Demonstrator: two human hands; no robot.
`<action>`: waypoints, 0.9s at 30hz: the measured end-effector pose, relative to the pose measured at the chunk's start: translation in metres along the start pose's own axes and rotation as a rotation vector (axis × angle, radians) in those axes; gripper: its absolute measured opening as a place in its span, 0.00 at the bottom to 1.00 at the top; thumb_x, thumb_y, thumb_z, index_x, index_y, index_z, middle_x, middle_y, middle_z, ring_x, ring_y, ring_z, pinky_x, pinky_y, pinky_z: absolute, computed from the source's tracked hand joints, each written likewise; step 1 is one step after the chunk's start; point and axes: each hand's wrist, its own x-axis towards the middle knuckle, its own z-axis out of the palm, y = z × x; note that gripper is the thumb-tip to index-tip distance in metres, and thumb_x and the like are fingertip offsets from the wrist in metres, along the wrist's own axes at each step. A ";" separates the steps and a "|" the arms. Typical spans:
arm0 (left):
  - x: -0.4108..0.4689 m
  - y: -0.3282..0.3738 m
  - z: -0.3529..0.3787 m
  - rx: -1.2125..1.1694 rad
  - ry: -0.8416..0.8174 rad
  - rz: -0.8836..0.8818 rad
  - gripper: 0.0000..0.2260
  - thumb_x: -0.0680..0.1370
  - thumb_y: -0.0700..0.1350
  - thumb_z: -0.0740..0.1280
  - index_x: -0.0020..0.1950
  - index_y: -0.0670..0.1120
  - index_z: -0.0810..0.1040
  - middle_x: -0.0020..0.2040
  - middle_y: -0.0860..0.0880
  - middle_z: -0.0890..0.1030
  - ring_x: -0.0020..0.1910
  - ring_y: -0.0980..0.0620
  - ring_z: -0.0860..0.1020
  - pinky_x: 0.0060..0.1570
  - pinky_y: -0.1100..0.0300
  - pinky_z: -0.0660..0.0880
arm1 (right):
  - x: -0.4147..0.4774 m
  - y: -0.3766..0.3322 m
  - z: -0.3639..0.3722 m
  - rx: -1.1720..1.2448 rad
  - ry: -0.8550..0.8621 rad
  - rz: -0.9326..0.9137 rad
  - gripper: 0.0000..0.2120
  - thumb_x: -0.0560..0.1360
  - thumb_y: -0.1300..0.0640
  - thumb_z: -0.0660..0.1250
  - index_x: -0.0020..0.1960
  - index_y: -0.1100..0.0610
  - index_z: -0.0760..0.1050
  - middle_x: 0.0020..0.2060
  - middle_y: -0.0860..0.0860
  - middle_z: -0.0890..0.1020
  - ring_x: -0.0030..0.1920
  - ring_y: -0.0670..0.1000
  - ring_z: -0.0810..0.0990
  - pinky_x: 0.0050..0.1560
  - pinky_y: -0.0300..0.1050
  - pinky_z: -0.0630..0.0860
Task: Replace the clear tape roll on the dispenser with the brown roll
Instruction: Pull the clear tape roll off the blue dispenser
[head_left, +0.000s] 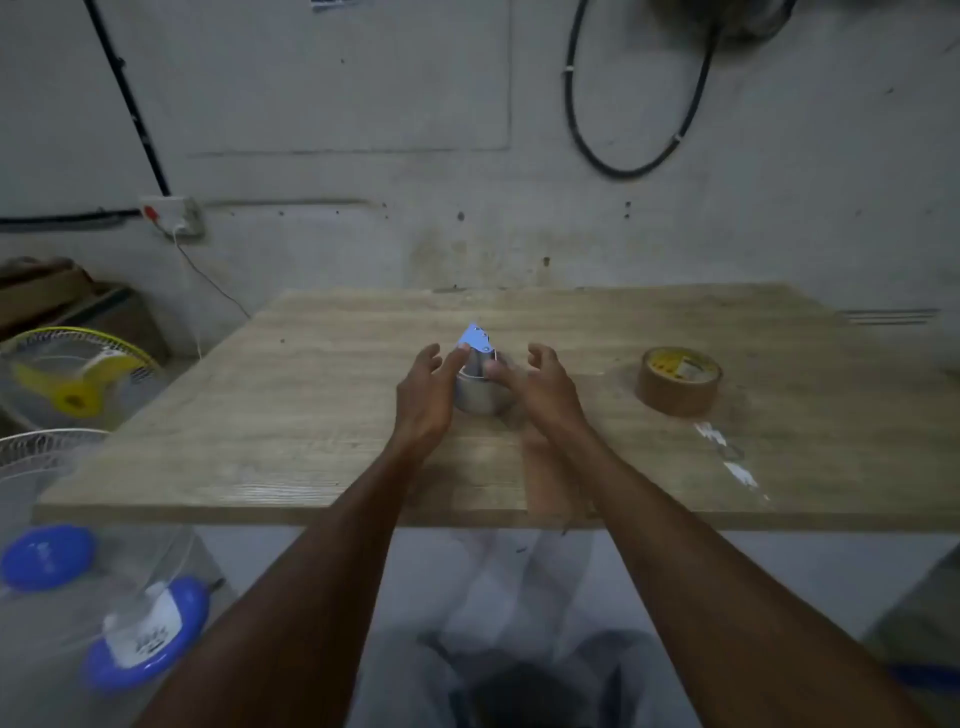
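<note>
Nearest us: 2 bare forearms running up from the bottom edge, elbows cut off. Below them our lap is a blurred grey shape, can't make out more.

Left hand (423, 397) sits at the left side of the dispenser (480, 376), fingers spread and loosely curled, fingertips at the blue metal plate on its top. Contact looks light; we can't tell if it really grips. Right hand (545, 392) is at the right side, thumb laid against the roll, other fingers open and lifted clear. Neither hand is closed around anything.

The dispenser stands mid-table (311, 415) with the clear roll (480, 400) on it. Both hands cover its sides, so the frame and hub are mostly hidden; only the blue plate and the roll's near face show. The whole area is motion-blurred.

Brown roll (679, 381) lies flat on the table, well to the right of the right hand, touched by nothing. Yellow label inside its core, text unreadable.

Near the table's right front there are pale shiny scraps (727, 452), can't tell what they are.

Left of the table: 2 fans (78, 374), the lower 1 partly cut off by the frame edge. Wall socket (171, 213) behind, cable loop (623, 130) on the wall.
</note>
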 end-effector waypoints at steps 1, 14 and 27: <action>0.002 -0.001 0.002 0.015 0.002 0.010 0.28 0.80 0.61 0.64 0.74 0.45 0.72 0.70 0.45 0.77 0.68 0.46 0.75 0.56 0.61 0.67 | 0.000 -0.001 0.001 -0.032 -0.020 -0.009 0.42 0.70 0.45 0.76 0.76 0.57 0.62 0.73 0.55 0.71 0.69 0.53 0.73 0.63 0.43 0.70; 0.004 0.001 0.014 -0.080 -0.035 0.026 0.16 0.81 0.59 0.62 0.51 0.50 0.84 0.47 0.53 0.85 0.46 0.56 0.81 0.40 0.65 0.72 | 0.003 0.007 0.010 -0.110 -0.105 -0.055 0.29 0.62 0.54 0.82 0.60 0.54 0.76 0.51 0.46 0.83 0.41 0.37 0.80 0.30 0.29 0.76; 0.027 0.037 0.025 -0.600 -0.149 -0.231 0.19 0.80 0.58 0.65 0.59 0.45 0.82 0.50 0.47 0.84 0.48 0.48 0.82 0.50 0.54 0.78 | 0.035 -0.028 -0.020 -0.127 0.005 -0.317 0.34 0.62 0.51 0.81 0.66 0.51 0.75 0.58 0.45 0.81 0.55 0.47 0.80 0.45 0.33 0.74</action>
